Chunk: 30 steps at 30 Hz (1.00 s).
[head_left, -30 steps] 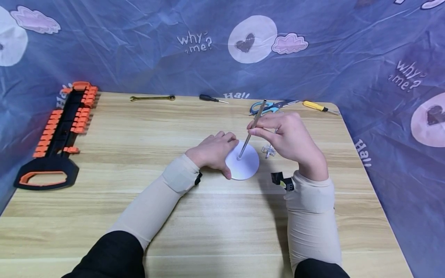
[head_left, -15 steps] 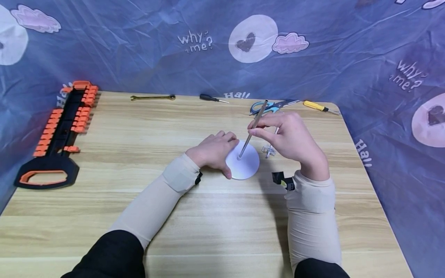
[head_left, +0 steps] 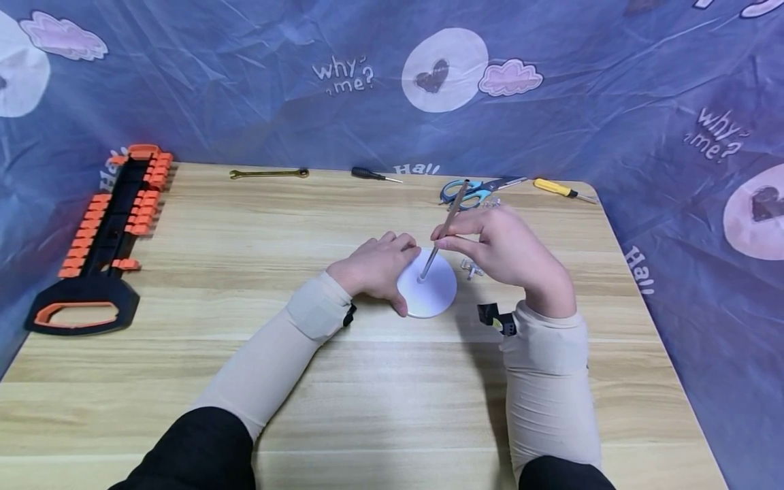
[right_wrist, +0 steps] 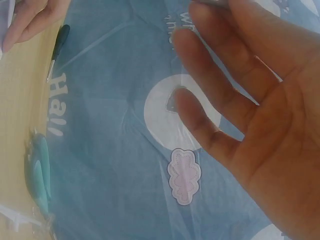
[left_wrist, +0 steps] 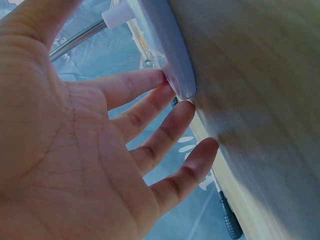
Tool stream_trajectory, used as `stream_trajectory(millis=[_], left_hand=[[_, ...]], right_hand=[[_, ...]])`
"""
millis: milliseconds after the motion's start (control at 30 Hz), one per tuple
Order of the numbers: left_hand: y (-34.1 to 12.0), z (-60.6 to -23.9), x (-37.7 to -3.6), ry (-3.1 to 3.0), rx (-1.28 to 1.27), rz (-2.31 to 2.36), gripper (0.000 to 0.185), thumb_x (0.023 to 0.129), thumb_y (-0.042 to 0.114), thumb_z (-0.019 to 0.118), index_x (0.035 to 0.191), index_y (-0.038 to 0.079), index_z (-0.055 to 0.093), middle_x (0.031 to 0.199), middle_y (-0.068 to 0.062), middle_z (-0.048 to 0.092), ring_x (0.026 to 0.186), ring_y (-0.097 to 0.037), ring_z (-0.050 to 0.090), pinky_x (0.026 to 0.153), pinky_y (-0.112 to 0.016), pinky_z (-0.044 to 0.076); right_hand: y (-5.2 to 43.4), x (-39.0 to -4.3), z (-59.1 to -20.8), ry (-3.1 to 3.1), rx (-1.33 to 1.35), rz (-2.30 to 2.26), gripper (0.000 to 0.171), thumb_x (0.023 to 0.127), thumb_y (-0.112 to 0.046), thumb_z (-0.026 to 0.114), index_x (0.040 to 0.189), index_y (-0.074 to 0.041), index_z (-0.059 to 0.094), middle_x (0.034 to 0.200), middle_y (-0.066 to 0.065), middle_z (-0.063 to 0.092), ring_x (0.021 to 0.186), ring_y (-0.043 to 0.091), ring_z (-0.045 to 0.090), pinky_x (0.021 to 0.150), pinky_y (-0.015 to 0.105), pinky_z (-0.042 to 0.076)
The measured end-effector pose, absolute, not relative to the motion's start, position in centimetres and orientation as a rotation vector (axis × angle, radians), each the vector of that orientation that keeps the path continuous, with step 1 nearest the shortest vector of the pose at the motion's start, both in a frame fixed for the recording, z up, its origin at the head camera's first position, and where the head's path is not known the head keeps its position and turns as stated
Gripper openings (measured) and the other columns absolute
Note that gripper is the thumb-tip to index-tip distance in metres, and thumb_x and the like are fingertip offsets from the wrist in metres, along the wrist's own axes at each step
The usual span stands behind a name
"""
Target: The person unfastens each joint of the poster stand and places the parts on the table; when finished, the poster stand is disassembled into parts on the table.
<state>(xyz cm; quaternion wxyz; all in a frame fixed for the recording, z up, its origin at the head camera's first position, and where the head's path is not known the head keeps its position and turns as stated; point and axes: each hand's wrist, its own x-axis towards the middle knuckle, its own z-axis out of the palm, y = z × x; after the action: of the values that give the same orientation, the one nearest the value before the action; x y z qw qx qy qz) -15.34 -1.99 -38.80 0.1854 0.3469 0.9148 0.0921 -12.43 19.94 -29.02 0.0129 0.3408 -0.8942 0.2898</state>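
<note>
A white round base disc (head_left: pixel 436 296) lies flat on the wooden table (head_left: pixel 367 381). A thin metal rod (head_left: pixel 452 211) rises tilted from the socket at its middle. My left hand (head_left: pixel 392 258) rests beside the disc with straight fingers (left_wrist: pixel 150 82) touching its left rim (left_wrist: pixel 172 55). My right hand (head_left: pixel 438 238) pinches the rod between thumb and forefinger at about mid-height. In the right wrist view the palm (right_wrist: pixel 260 115) shows with its lower fingers loosely spread, and the rod is out of sight. A small clear plastic part (head_left: pixel 471 267) lies just right of the disc, under the right hand.
A black and orange tool rack (head_left: pixel 104 238) lies along the left edge. At the back are a brass wrench (head_left: pixel 268 173), a black screwdriver (head_left: pixel 373 175), blue scissors (head_left: pixel 474 189) and a yellow screwdriver (head_left: pixel 560 188). Blue printed cloth (head_left: pixel 674 82) surrounds the table.
My right hand has slid a little lower down the rod, towards the disc. The left hand and the disc have stayed where they were.
</note>
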Motion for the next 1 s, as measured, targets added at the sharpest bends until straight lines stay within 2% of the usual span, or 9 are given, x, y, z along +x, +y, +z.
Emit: stream_trajectory(millis=[433,533,733,900,1000], left_hand=[[-2.0,-38.8,-15.4,2.572,0.978,0.269,0.128,0.062,0.062,0.098,0.164,0.012,0.039,0.164,-0.005,0.039,0.140,-0.025,0.041,0.111,-0.048,0.045],[-2.0,-38.8,-15.4,2.573,0.976,0.266,0.128,0.061,0.062,0.098,0.164,0.012,0.039,0.164,-0.005,0.039,0.141,-0.025,0.041,0.111,-0.048,0.045],[-2.0,-38.8,-15.4,2.578,0.974,0.263,0.128,0.060,0.062,0.098,0.163,0.012,0.041,0.165,-0.005,0.038,0.141,-0.026,0.041,0.111,-0.048,0.045],[-2.0,-38.7,-15.2,2.575,0.965,0.270,0.127,0.060,0.062,0.098,0.163,0.013,0.041,0.165,-0.005,0.038,0.141,-0.026,0.041,0.112,-0.048,0.045],[-1.9,-38.6,-15.2,2.572,0.967,0.272,0.127,0.061,0.061,0.098,0.163,0.012,0.041,0.165,-0.005,0.038,0.142,-0.026,0.041,0.112,-0.048,0.045]], right_hand=[[19.7,-12.6,-29.3,-2.676,1.071,0.901,0.009,0.096,-0.010,0.077,0.098,-0.014,0.086,0.094,0.000,0.082,0.092,0.021,0.078,0.085,0.043,0.060],[19.6,-12.6,-29.3,-2.646,1.046,0.908,0.008,0.095,-0.010,0.079,0.096,-0.013,0.086,0.092,0.000,0.082,0.091,0.020,0.077,0.085,0.038,0.059],[20.1,-11.9,-28.3,-2.444,0.927,1.108,0.011,0.091,-0.002,0.082,0.089,-0.011,0.086,0.081,-0.001,0.079,0.078,0.007,0.070,0.073,0.019,0.050],[21.1,-11.5,-27.6,-2.405,0.789,1.124,0.007,0.092,-0.002,0.081,0.089,-0.007,0.086,0.085,0.005,0.080,0.079,-0.005,0.066,0.072,0.015,0.047],[21.6,-11.4,-27.5,-2.463,0.697,1.111,0.006,0.093,-0.005,0.081,0.091,-0.008,0.086,0.088,0.006,0.081,0.079,-0.006,0.065,0.068,0.015,0.045]])
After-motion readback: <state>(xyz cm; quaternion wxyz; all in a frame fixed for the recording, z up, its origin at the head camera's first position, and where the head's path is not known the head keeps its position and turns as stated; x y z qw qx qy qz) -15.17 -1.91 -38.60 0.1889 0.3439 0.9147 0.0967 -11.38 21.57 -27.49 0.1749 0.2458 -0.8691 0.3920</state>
